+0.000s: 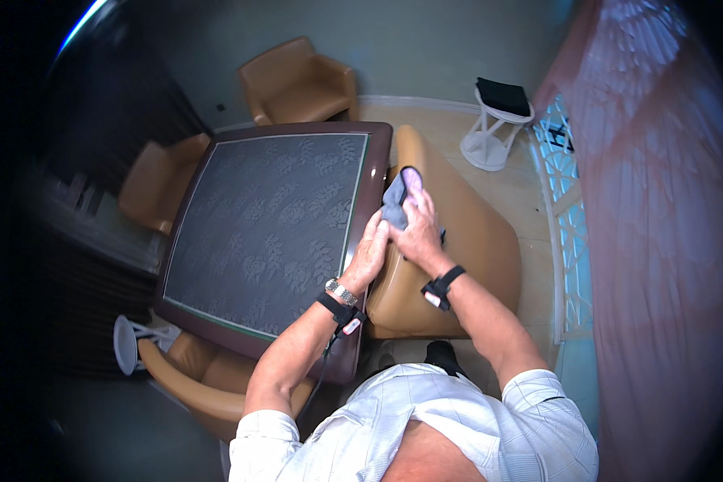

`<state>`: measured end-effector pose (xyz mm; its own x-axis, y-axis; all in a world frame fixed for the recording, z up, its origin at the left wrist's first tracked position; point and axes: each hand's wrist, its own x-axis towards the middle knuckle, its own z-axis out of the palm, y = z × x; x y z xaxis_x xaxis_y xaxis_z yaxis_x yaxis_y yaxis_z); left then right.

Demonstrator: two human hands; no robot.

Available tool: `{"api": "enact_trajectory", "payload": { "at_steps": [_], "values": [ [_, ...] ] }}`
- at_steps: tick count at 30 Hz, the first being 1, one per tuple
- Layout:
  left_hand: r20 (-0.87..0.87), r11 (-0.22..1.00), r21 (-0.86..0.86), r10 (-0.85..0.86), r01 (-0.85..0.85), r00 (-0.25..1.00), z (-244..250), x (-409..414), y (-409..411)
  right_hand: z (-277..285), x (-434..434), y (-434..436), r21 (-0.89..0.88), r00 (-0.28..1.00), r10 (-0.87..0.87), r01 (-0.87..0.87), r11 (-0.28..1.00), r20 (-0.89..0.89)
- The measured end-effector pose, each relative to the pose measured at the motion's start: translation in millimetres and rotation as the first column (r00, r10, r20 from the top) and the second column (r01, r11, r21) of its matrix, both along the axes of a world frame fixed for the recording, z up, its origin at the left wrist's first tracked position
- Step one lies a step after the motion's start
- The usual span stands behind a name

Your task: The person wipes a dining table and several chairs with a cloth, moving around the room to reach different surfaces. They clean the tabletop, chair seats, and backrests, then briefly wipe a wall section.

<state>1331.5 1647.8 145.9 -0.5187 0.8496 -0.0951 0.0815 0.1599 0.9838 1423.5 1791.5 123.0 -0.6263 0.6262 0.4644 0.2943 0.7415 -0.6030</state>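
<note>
A bunched grey cloth item with a pink inner face and dark edging is between my two hands, above the tan armchair beside the table. My right hand grips it from the right, fingers over the pink part. My left hand presses against its lower left end, thumb close to the right hand; its fingers are partly hidden. A metal-banded watch and a black strap circle my left wrist. Another black strap is around my right wrist.
A square table with a dark leaf-patterned top and brown rim stands left of my hands. More tan armchairs surround it. A white stand bears a folded black cloth. Pink curtains hang at right.
</note>
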Motion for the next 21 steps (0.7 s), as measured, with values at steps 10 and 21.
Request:
{"api": "enact_trajectory", "payload": {
  "at_steps": [10, 21],
  "values": [
    [-0.734, 0.941, -0.333, -0.218, -0.061, 0.643, 8, 61, 15, -21, -78, 150, -0.096, 0.998, 0.053, -0.055, 0.994, -0.025],
    [-0.821, 0.93, -0.272, -0.09, -0.248, 0.564, 9, 77, 28, -64, -94, 181, -0.225, 0.979, -0.013, -0.035, 0.974, -0.206]
  ]
}}
